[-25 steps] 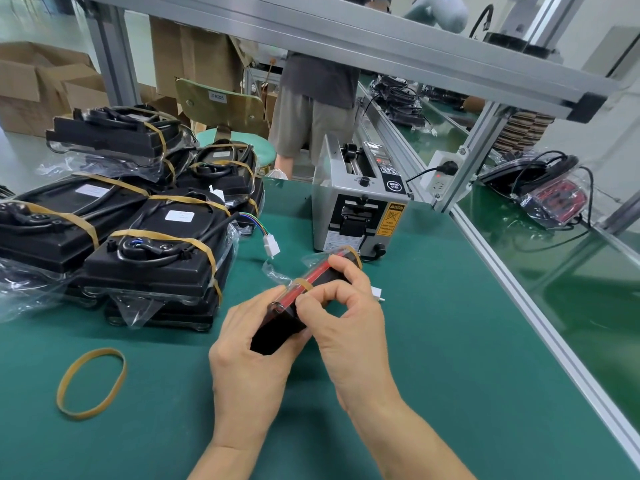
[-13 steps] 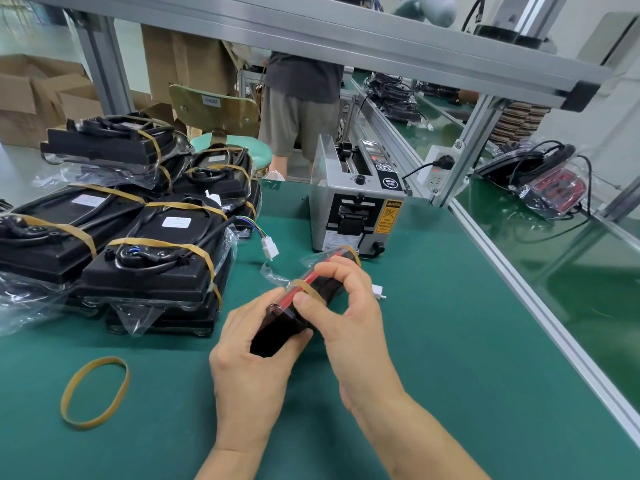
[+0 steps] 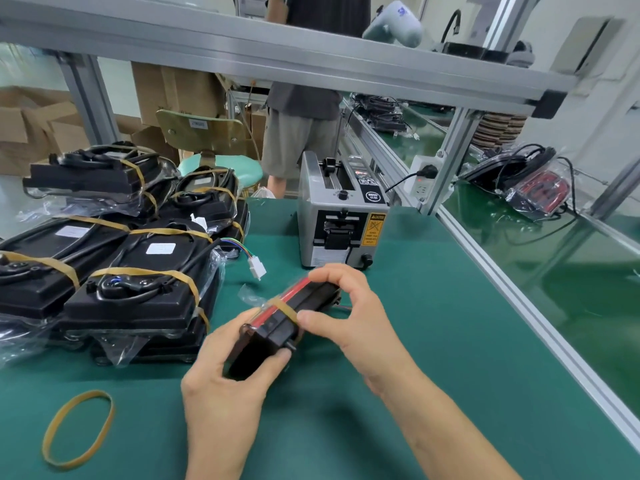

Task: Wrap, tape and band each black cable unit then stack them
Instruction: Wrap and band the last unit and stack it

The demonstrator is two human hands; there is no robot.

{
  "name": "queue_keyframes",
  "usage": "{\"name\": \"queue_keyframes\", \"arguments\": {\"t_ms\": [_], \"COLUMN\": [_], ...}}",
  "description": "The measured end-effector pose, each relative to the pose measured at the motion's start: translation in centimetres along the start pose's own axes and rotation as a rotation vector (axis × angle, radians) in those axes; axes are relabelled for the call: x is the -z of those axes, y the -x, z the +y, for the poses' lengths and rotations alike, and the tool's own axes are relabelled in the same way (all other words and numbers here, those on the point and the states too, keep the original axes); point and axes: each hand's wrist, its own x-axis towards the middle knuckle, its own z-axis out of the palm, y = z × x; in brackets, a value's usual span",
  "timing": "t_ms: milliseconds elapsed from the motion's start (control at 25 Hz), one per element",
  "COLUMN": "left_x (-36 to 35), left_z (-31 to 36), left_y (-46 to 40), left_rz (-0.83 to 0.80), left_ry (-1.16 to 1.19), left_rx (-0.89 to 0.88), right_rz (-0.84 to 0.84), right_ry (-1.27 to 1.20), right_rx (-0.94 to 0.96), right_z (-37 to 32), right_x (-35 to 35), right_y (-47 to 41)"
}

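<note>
A black cable unit (image 3: pixel 273 334) with a red strip, wrapped in clear plastic, stands on edge above the green mat. My left hand (image 3: pixel 228 375) grips its near end. My right hand (image 3: pixel 353 306) curls over its far end, thumb against a tan rubber band (image 3: pixel 284 308) that circles the unit's middle. Stacked banded units (image 3: pixel 138 292) lie in plastic at the left. A loose rubber band (image 3: pixel 79 429) lies on the mat at the lower left.
A grey tape dispenser (image 3: pixel 341 223) stands behind the hands. A white connector (image 3: pixel 258 266) on coloured wires sticks out from the stack. An aluminium rail (image 3: pixel 519 306) borders the mat on the right. A person (image 3: pixel 304 109) stands beyond the bench by a green stool (image 3: pixel 221 168).
The unit has turned so its black side faces up more. My right thumb has slid along it to the rubber band. The camera has tilted upward.
</note>
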Motion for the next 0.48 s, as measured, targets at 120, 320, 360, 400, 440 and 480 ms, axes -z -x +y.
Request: {"name": "queue_keyframes", "arguments": {"t_ms": [120,320,360,400,440,480], "left_x": [1.2,-0.6,-1.2,-1.5,-1.7,-1.6], "left_z": [0.8,4.2,4.9,5.2,5.3,5.5], "left_y": [-0.2,-1.1,-1.6,-2.2,-2.7,-3.1], "left_rz": [0.030,-0.080,-0.105,-0.124,-0.162,-0.217], "left_ry": [-0.062,-0.466,-0.553,-0.654,-0.757,-0.839], "left_rx": [0.032,-0.357,-0.408,-0.444,-0.450,-0.423], "right_rz": [-0.074,-0.134,-0.148,-0.167,-0.183,-0.170], "right_ry": [0.120,0.151,0.136,0.111,0.099,0.103], "right_rx": [-0.004,0.023,-0.010,-0.057,-0.104,-0.140], "right_z": [0.9,2.4,2.5,2.5,2.4,2.4], "right_x": [1.7,3.3,3.5,3.8,4.1,4.4], "right_y": [-1.4,-3.3,-3.8,-4.4,-5.1,-5.9]}}
